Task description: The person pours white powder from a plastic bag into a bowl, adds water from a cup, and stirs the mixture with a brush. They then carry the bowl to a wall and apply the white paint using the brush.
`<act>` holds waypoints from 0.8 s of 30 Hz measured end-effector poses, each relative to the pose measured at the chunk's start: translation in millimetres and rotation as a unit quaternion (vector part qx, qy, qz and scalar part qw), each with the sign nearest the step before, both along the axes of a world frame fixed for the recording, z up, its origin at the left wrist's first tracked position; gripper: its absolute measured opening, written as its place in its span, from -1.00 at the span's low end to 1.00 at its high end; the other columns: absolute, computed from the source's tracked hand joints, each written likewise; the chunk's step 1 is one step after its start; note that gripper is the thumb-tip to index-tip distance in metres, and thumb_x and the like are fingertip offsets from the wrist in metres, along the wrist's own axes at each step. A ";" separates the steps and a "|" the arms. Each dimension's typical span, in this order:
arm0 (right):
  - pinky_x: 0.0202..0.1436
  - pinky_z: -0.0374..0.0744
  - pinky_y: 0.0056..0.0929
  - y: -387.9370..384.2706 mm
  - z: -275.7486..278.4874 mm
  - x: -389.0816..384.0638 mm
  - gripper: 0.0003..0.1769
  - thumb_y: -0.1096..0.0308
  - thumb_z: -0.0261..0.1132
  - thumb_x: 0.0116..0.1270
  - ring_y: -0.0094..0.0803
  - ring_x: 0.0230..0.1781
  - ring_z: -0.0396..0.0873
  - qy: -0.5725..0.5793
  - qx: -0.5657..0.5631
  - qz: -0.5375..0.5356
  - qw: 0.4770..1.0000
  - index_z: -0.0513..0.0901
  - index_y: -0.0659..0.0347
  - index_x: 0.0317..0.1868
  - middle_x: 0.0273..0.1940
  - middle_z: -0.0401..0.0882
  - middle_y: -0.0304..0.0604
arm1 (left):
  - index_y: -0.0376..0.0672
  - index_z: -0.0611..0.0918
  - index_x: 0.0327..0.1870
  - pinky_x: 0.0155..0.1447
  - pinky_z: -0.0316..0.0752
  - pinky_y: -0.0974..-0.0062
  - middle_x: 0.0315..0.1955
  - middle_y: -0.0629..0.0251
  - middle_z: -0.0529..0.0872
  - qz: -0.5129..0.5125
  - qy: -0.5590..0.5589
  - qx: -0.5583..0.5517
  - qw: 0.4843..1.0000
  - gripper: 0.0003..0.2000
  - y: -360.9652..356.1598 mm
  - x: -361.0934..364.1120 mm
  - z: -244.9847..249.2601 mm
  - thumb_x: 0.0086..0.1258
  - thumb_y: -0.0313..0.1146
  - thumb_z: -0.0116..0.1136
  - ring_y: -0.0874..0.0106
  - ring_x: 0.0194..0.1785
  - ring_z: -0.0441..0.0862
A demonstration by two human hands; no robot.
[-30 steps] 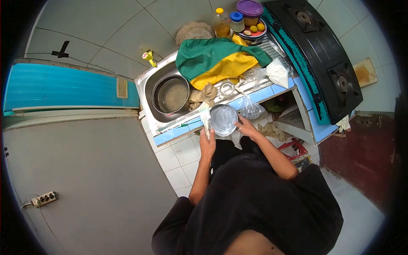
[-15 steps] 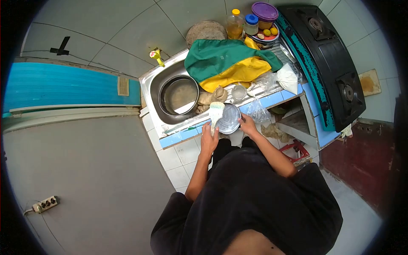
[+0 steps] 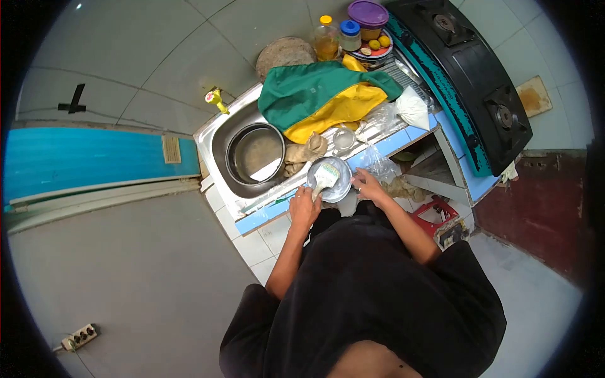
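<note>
A round metal pan (image 3: 339, 191), its inside smeared whitish, is in front of me at the counter's front edge. My left hand (image 3: 305, 206) is closed around the narrow end of a white, fan-shaped thing (image 3: 326, 175) with a yellow-green marking at its wide end. That wide end is over the pan; whether it is a brush or a packet I cannot make out. Just right of the pan's rim, my right hand (image 3: 368, 187) has its thumb and forefinger apart, with nothing visible between them. A clear plastic bag (image 3: 381, 165) lies beyond it.
A steel sink (image 3: 220, 148) holds a large dark round pan (image 3: 230, 160). Around it are a yellow tap (image 3: 217, 101), a green and yellow cloth (image 3: 315, 88), a glass (image 3: 344, 140) and a white bag (image 3: 413, 108). On the right stands a black stove (image 3: 466, 69).
The white fan-shaped thing has come down over the pan. My right hand's fingers have moved off the pan's rim. My view has shifted slightly.
</note>
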State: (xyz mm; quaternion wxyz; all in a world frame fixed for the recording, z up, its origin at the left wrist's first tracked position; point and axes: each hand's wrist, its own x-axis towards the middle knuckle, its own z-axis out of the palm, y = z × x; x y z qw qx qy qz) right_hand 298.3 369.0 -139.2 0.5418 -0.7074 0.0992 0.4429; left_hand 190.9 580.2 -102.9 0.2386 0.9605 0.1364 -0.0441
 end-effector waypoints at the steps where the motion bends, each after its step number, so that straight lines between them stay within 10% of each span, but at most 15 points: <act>1: -0.12 0.64 -0.25 -5.7 12.8 5.3 -0.30 0.14 0.25 0.38 -0.23 0.05 0.54 -0.002 -0.003 -0.009 1.000 0.19 0.11 0.44 0.22 0.40 0.02 | -0.30 0.59 -0.16 -0.10 0.49 0.09 -0.19 -0.01 0.59 -0.009 -0.002 -0.003 1.000 -0.67 -2.3 3.0 -0.1 0.25 -0.20 0.25 -0.03 -0.16 0.59; 9: -0.44 0.59 -0.57 -90.9 65.2 106.0 -0.56 0.13 0.12 0.47 -0.47 -0.54 0.59 0.051 0.087 -0.045 0.994 0.43 0.02 0.29 -0.16 0.66 -0.11 | -0.23 0.53 -0.11 -0.09 0.46 0.11 -0.18 0.05 0.59 0.060 0.027 -0.011 0.998 -0.70 -11.4 7.7 -1.6 0.24 -0.25 0.24 0.04 -0.08 0.58; 13: -0.43 0.59 -0.56 -131.8 30.3 155.1 -0.63 0.19 0.12 0.46 -0.49 -0.46 0.59 0.014 0.085 -0.131 0.988 0.50 0.14 0.18 -0.18 0.64 -0.14 | -0.20 0.49 -0.05 -0.09 0.46 0.08 -0.16 0.05 0.59 0.076 0.008 -0.028 0.997 -0.66 -11.4 4.8 -5.5 0.21 -0.31 0.28 0.01 -0.10 0.58; 18: -0.22 0.69 -0.33 -156.9 -40.9 176.3 -0.62 0.18 0.22 0.39 -0.30 -0.18 0.61 -0.102 -0.172 -0.413 0.889 0.48 0.24 0.08 -0.09 0.58 -0.07 | -0.16 0.48 0.05 0.00 0.38 0.04 -0.08 0.07 0.61 0.120 0.068 0.035 0.990 -0.58 -20.1 10.0 7.0 0.24 -0.17 0.26 0.07 0.04 0.55; 24: -0.16 0.67 -0.30 -171.4 -83.7 182.9 -0.57 0.15 0.30 0.32 -0.22 -0.11 0.60 -0.055 -0.163 -0.471 0.865 0.50 0.26 0.06 -0.10 0.60 -0.06 | -0.31 0.48 0.14 0.12 0.26 0.09 -0.07 0.06 0.62 0.172 0.041 0.089 0.980 -0.47 -37.5 26.5 27.7 0.40 0.01 0.04 0.12 0.07 0.53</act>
